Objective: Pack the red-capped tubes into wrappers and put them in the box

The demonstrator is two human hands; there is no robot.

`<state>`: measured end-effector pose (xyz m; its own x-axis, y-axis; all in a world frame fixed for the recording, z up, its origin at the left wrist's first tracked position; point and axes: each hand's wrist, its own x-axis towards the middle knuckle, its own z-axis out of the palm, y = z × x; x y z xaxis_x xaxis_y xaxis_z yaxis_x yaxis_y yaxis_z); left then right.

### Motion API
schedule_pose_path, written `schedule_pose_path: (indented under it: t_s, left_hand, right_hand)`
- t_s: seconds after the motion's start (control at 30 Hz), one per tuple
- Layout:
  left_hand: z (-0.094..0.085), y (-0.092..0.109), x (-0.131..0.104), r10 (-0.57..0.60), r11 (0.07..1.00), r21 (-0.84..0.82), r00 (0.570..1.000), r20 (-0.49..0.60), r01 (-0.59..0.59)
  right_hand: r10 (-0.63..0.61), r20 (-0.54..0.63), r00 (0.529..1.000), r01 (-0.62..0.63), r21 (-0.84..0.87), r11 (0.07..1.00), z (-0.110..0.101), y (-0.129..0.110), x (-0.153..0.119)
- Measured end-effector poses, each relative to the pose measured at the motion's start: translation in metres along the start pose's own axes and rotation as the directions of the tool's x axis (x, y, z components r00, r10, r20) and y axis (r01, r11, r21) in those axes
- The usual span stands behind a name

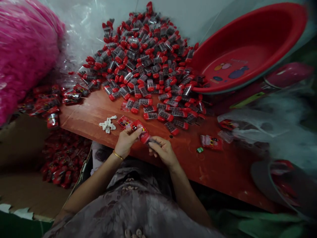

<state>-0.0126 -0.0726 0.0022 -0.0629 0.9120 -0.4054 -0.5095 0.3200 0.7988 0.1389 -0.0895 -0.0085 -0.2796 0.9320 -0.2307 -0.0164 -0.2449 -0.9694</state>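
A small case (144,137) with a red end and a dark, see-through body sits between the two hands, held just above the near edge of the table. The left hand (125,140) pinches it between thumb and fingers near its red end, where a printed red wrapper (139,125) shows; the right hand (162,150) has thumb and fingers closed on its darker end. How far the wrapper covers the case I cannot tell.

The case looks light and stiff, probably smooth enough to slip and liable to crack if squeezed hard; the red end seems the firmest place to hold. The wrapper looks thin and easily creased.

Just beyond the left hand lies a flat printed sheet (122,121), with a crumpled, soft-looking white clump (107,124) beside it. The reddish table (85,114) has a slight sheen. Farther out rises a heap of similar cases (148,62), glossy and rounded at the ends, against a tilted oval red basin (274,29). At the left are a crinkly bag of pink pieces (27,49) and a cardboard box (22,145) holding shiny red packets (63,165).
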Motion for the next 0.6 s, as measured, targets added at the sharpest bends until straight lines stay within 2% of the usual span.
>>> schedule_pose_path:
  t_s: [0.17, 0.27, 0.33, 0.5, 0.6]
  left_hand:
    - [0.005, -0.009, -0.005, -0.010, 1.000, -0.001, 0.999, 0.053, 0.010]
    - [0.008, -0.012, -0.006, 0.018, 0.999, -0.039, 0.997, 0.076, -0.015]
    - [0.008, -0.013, -0.005, 0.032, 0.997, -0.066, 0.998, 0.062, -0.028]
    - [0.006, -0.012, -0.001, -0.007, 0.999, -0.048, 1.000, 0.028, 0.008]
    - [0.008, -0.014, -0.001, -0.031, 0.997, -0.064, 1.000, 0.003, 0.032]
  right_hand:
    - [-0.048, -0.025, 0.999, 0.048, -0.003, 0.999, 0.005, 0.004, 0.005]
    - [-0.127, -0.123, 0.984, 0.122, -0.046, 0.991, 0.013, 0.008, 0.010]
    - [-0.166, -0.170, 0.971, 0.153, -0.085, 0.985, 0.017, 0.010, 0.012]
    - [-0.165, -0.087, 0.982, 0.157, -0.098, 0.983, 0.024, 0.013, 0.017]
    - [-0.163, -0.172, 0.972, 0.148, -0.094, 0.984, 0.027, 0.015, 0.019]
